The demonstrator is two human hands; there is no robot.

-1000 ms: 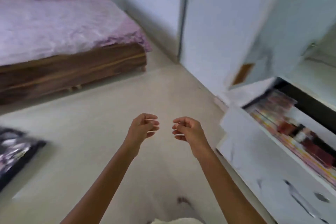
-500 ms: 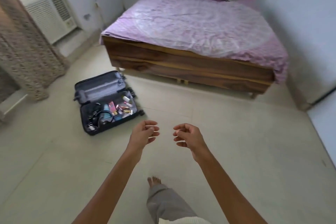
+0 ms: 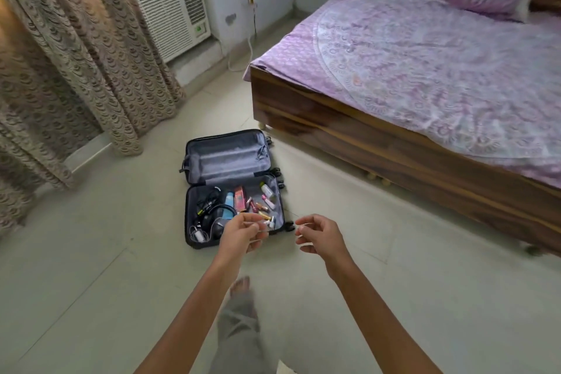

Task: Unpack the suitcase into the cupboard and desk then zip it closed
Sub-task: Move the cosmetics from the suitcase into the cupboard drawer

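A black suitcase (image 3: 227, 158) lies open on the floor ahead, its grey-lined lid flat and bare. The lower half holds black headphones (image 3: 217, 214), cables with a white charger (image 3: 198, 234), a blue bottle (image 3: 229, 200), a red box (image 3: 240, 198) and several small cosmetic tubes (image 3: 261, 208). My left hand (image 3: 239, 234) hangs in the air in front of the suitcase's near edge, fingers loosely curled, holding nothing. My right hand (image 3: 318, 235) floats to the right of the suitcase, also loosely curled and empty. Neither the cupboard nor the desk is in view.
A wooden bed (image 3: 379, 143) with a purple sheet fills the right side. Patterned curtains (image 3: 69, 70) hang at the left, with a window air conditioner (image 3: 173, 12) behind them. My foot and grey trouser leg (image 3: 239, 322) step over pale floor tiles.
The view has swung left from the white cupboard and open drawer to the bed and suitcase. The suitcase is now closer and nearer the middle. My hands keep the same loose pose.
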